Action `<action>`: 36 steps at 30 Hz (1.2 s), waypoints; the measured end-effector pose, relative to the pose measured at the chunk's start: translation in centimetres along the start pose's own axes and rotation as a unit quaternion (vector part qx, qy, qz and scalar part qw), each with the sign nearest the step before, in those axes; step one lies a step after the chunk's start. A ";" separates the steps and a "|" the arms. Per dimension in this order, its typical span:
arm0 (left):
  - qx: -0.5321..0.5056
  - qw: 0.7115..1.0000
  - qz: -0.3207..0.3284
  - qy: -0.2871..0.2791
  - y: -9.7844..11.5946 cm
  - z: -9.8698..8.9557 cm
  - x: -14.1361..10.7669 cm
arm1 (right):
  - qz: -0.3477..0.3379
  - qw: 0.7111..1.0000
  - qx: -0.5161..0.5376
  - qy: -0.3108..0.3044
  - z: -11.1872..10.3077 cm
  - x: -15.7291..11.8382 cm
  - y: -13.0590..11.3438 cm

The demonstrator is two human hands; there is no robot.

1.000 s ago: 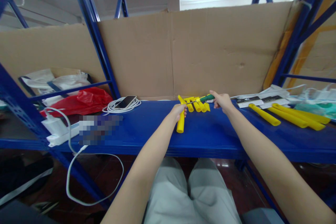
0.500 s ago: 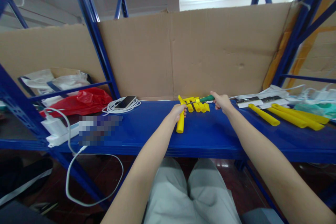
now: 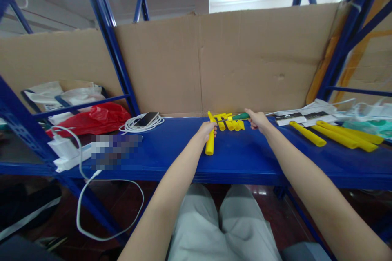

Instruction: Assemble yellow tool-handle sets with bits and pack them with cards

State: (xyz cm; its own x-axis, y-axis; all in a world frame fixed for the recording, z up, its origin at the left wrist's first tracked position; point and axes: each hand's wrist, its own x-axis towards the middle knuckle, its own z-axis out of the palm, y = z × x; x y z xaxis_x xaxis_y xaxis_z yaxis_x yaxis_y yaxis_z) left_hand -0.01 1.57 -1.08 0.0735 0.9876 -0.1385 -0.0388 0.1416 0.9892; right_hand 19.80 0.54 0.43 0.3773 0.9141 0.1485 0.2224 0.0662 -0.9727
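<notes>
My left hand (image 3: 210,130) is closed round a yellow plastic tube-like piece (image 3: 210,147), which stands tilted with its round end toward me. In my right hand (image 3: 257,120) is a screwdriver (image 3: 240,116) with a green and yellow handle, gripped at its rear end. Its thin shaft points left, and the tip reaches the yellow piece beside my left fingers; whether it sits inside a hole I cannot tell. Behind the screwdriver several shorter yellow pieces (image 3: 235,125) lie in a row on the blue shelf (image 3: 177,147), partly covered by it.
Long yellow pieces (image 3: 308,133) lie at the right, near white papers (image 3: 321,108). At the left are a phone (image 3: 147,119) on a coiled white cable (image 3: 127,124), a red bag (image 3: 98,118) and a power strip (image 3: 72,160). Cardboard (image 3: 159,65) closes off the back.
The screwdriver's handle has turned or shifted very slightly in my right hand. My left hand and the yellow piece stay almost still.
</notes>
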 end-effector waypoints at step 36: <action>0.128 0.991 -0.001 0.051 0.5 -0.1 0.0 | -0.173 0.976 -0.131 0.033 0.3 0.4 0.4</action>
State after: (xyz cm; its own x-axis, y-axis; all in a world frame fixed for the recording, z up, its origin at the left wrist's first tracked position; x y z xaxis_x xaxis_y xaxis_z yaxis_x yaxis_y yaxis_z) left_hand -0.15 1.61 -0.63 -0.0274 0.9908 -0.1325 0.2156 0.1353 0.9671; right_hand 19.74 1.01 0.07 0.2945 0.8261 0.4805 0.5653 0.2548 -0.7846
